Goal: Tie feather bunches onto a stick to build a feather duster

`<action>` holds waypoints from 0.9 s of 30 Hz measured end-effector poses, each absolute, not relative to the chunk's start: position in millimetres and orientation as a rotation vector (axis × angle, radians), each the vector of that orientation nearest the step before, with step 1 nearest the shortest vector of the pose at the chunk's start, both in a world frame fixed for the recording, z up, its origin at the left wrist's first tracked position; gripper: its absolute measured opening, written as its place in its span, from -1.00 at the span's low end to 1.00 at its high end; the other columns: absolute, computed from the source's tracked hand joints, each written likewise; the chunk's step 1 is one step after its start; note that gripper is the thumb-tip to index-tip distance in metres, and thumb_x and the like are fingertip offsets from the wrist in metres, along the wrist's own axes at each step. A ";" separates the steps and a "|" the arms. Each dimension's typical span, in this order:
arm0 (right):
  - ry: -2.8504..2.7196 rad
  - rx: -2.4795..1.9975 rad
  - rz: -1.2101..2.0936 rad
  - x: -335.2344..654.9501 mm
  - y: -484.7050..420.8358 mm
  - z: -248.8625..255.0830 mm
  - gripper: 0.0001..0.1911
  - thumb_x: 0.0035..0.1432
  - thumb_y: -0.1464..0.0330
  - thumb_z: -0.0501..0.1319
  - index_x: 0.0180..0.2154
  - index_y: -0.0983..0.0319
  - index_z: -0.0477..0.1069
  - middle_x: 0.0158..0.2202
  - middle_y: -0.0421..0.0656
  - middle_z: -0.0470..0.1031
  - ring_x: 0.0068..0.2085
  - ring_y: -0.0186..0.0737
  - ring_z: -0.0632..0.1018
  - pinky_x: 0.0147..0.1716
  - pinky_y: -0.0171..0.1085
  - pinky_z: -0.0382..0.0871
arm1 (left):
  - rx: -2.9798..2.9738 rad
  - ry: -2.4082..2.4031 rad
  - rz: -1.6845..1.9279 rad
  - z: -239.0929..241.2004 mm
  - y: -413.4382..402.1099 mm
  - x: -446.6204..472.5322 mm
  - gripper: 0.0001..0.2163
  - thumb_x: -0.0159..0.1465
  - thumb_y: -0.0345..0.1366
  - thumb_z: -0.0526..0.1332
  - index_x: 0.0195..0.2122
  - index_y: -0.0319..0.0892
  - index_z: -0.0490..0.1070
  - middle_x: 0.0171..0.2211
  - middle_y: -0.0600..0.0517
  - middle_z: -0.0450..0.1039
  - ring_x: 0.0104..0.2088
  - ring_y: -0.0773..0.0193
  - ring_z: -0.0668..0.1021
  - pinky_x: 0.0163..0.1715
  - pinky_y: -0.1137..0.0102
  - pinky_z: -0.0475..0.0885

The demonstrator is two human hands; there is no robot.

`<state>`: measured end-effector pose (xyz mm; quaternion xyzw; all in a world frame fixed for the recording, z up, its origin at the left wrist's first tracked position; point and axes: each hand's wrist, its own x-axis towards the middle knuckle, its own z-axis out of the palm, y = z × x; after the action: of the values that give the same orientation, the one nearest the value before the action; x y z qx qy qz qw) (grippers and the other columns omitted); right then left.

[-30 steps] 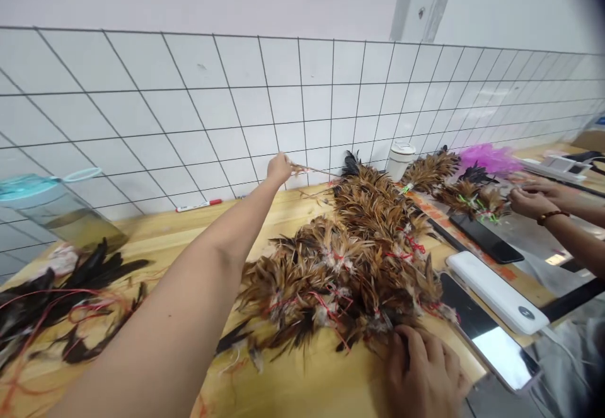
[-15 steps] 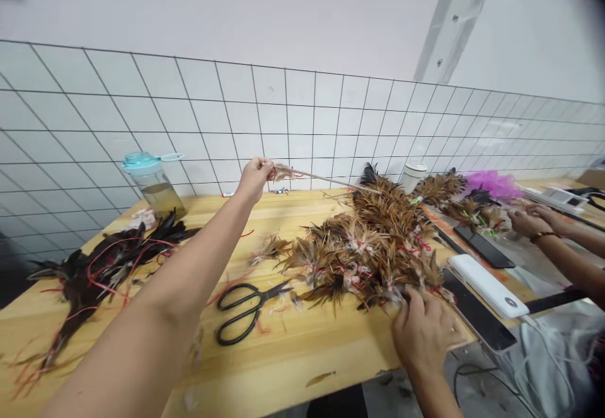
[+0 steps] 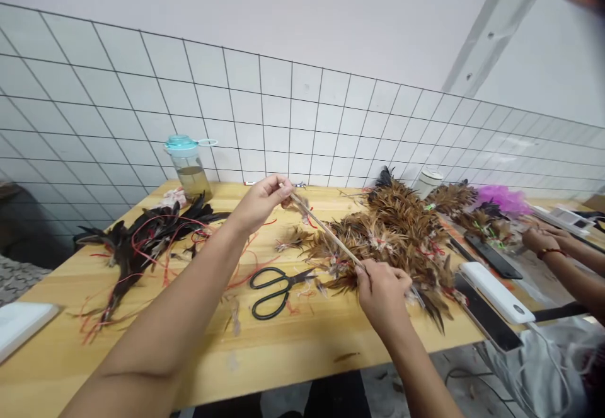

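Note:
My left hand (image 3: 261,202) pinches the upper end of a thin wooden stick (image 3: 326,229) that slants down to the right. My right hand (image 3: 384,290) grips the stick's lower end, right at the near edge of a big heap of brown feather bundles (image 3: 397,235) tied with red string. Black scissors (image 3: 276,284) lie on the wooden table (image 3: 142,355) just under the stick, between my two arms.
Black feathers with red strings (image 3: 142,241) lie at the left near a teal-lidded bottle (image 3: 188,167). A white power bank (image 3: 494,292), phones and a white cup (image 3: 428,181) sit to the right. Another person's hands (image 3: 539,238) work on feathers at the far right. A tiled wall backs the table.
My left hand has pulled the stick back from near the wall toward me. My right hand left the heap's near edge and took the stick's lower end. The view has drawn back.

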<state>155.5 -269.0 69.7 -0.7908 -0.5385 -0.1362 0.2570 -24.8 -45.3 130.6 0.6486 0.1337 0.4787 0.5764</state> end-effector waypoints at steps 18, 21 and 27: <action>-0.741 -1.126 1.498 160.9 -262.7 32.5 -0.62 0.14 0.08 0.26 -0.41 0.27 0.31 -0.66 -0.42 0.03 -0.73 -0.63 -0.03 -0.63 -0.44 -0.05 | 1.489 0.666 1.142 69.3 -41.9 11.9 -0.82 0.21 -0.36 0.17 -0.17 -0.23 0.40 -0.25 0.01 0.41 -0.36 0.40 0.43 -0.29 0.44 0.39; -0.731 -1.089 1.501 162.6 -263.7 29.5 -0.65 0.14 0.12 0.26 -0.41 0.28 0.34 -0.63 -0.38 0.04 -0.68 -0.60 -0.01 -0.66 -0.42 -0.24 | 1.954 0.713 1.060 72.1 -43.6 2.1 -0.77 0.18 -0.37 0.18 -0.12 -0.18 0.45 -0.05 -0.05 0.40 -0.29 0.35 0.48 -0.23 0.40 0.40; -0.727 -1.042 1.433 158.8 -259.7 24.9 -0.67 0.14 0.15 0.28 -0.44 0.29 0.34 -0.61 -0.34 0.04 -0.63 -0.55 0.01 -0.62 -0.39 -0.26 | 2.422 0.608 0.616 59.8 -62.2 -5.5 -0.85 0.18 -0.39 0.18 -0.26 -0.19 0.52 -0.27 -0.03 0.50 -0.27 0.27 0.50 -0.15 0.36 0.38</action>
<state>158.8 -259.7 24.9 -0.4448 -0.3104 0.6118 0.5757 -5.5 -62.2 59.8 0.9037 0.2269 0.2298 0.2812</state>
